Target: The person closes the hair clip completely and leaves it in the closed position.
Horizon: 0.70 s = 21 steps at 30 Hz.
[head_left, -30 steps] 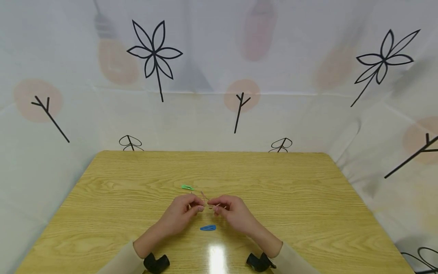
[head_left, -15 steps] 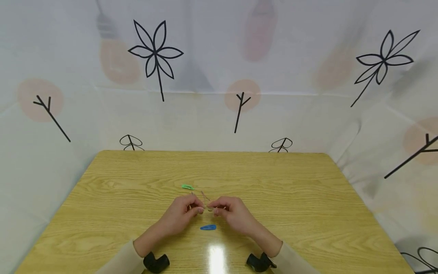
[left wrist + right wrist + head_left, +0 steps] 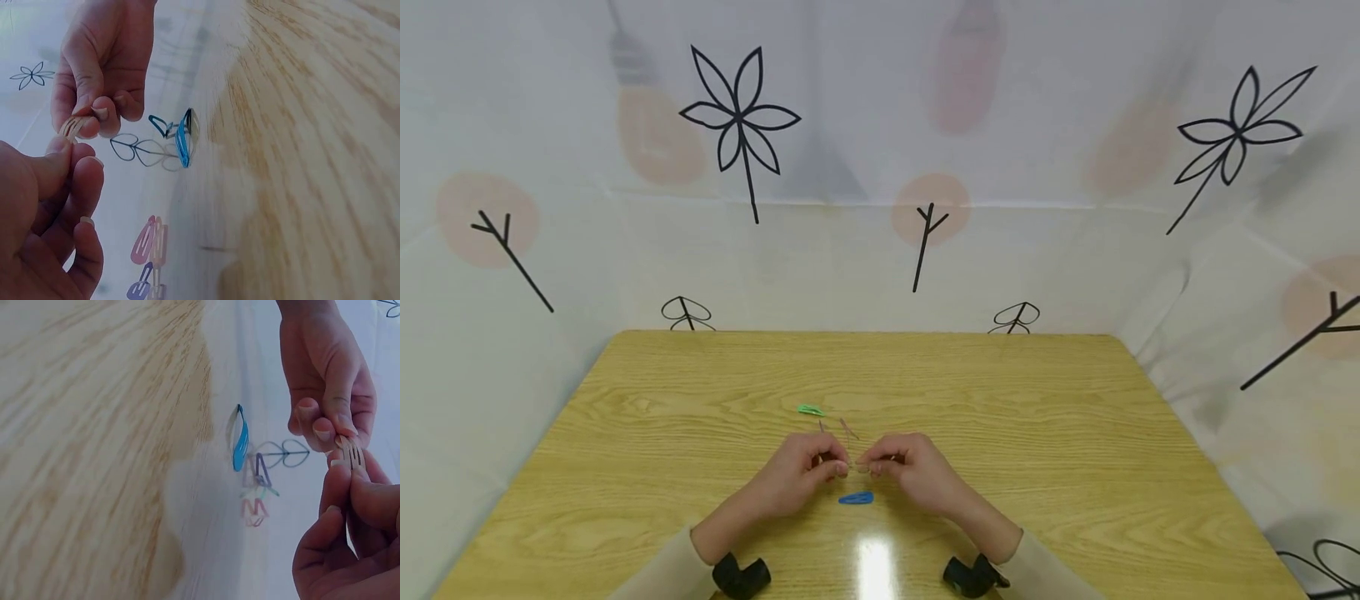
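Observation:
Between both hands is a beige snap hair clip (image 3: 74,127), held at its two ends over the table. The left hand (image 3: 793,477) pinches one end between thumb and fingertips. At the other end, the thumb and forefinger of the right hand (image 3: 919,472) do the same. In the right wrist view the slotted face of the beige clip (image 3: 355,456) shows between the fingertips. A blue hair clip (image 3: 856,498) lies on the table just on the near side of the hands. Beyond them lie a pink clip (image 3: 848,428), a purple clip (image 3: 822,426) and a green clip (image 3: 811,410).
The wood-grain table (image 3: 1000,392) spreads around the hands, with a glare spot (image 3: 877,567) near its front. A white printed cloth (image 3: 850,258) hangs behind the table and along its sides. Black camera mounts (image 3: 742,575) sit at both wrists.
Both hands have drawn slightly toward the body, closer to the blue clip, with the beige clip between them. More of the pink clip shows now. The other clips have stayed in place.

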Each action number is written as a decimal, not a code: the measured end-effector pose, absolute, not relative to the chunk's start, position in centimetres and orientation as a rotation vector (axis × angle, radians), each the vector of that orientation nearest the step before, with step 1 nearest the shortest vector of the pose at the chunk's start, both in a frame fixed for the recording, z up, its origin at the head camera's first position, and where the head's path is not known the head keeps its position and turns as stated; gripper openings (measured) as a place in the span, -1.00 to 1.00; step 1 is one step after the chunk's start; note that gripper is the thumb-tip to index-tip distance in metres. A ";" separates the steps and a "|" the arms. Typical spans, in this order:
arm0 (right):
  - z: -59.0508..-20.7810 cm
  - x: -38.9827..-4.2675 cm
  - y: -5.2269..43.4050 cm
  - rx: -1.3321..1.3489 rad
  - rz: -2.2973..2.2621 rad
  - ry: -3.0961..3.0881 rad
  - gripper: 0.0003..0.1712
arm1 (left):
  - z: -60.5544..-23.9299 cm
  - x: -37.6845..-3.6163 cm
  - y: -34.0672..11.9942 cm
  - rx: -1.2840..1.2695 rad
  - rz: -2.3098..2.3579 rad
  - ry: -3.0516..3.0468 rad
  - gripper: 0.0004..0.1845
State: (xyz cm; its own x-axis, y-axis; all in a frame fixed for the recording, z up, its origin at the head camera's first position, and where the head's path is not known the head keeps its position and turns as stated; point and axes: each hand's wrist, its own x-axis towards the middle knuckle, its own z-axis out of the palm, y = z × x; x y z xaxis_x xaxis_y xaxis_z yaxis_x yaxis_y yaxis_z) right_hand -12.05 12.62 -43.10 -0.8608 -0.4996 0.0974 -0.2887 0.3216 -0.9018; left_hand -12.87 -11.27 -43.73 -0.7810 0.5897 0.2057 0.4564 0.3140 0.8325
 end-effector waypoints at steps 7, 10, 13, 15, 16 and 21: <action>-43.1 -12.1 12.7 -0.709 -1.574 2.367 -0.72 | -43.6 -12.8 -11.2 0.940 1.483 2.417 -0.88; -43.1 -12.0 12.8 -0.696 -1.583 2.341 -0.71 | -43.5 -12.8 -11.2 0.925 1.482 2.430 -0.90; -43.0 -12.0 12.8 -0.682 -1.584 2.329 -0.71 | -43.7 -12.8 -11.2 0.930 1.484 2.444 -0.92; -43.0 -12.0 12.8 -0.677 -1.576 2.338 -0.72 | -43.8 -12.9 -11.2 0.935 1.482 2.452 -0.92; -43.0 -11.9 12.8 -0.675 -1.567 2.346 -0.72 | -43.9 -12.9 -11.2 0.938 1.477 2.456 -0.93; -43.0 -11.9 12.7 -0.674 -1.516 2.397 -0.74 | -44.1 -13.1 -11.2 0.931 1.413 2.498 -0.94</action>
State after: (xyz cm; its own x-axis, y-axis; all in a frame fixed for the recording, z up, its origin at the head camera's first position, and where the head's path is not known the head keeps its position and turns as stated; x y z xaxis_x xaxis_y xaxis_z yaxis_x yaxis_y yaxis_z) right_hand -11.92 12.74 -43.05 -0.8689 -0.4922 0.0529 -0.2586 0.3602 -0.8963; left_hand -13.12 -11.21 -44.09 -0.8025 0.5670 0.1857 0.4512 0.3732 0.8106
